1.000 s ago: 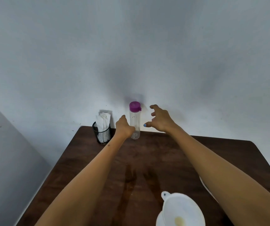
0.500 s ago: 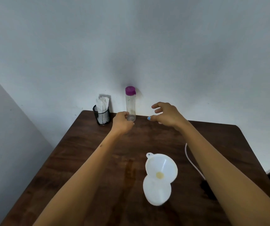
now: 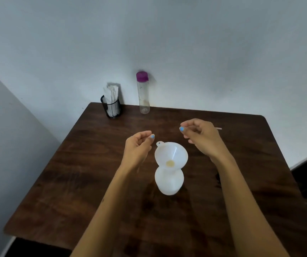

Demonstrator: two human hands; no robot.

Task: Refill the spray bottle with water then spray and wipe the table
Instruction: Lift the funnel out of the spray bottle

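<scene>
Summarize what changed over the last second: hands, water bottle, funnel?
The left hand let go of the purple-capped bottle and drew back toward the white funnel; the right hand pulled back too. Both now hover empty, fingers loosely curled. Bottle upright at the wall, mesh cup beside it, funnel in the white spray bottle: unchanged.

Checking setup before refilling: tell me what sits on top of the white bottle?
A white funnel sits in the white bottle, covering its opening. The bottle's neck and contents cannot be seen.
</scene>
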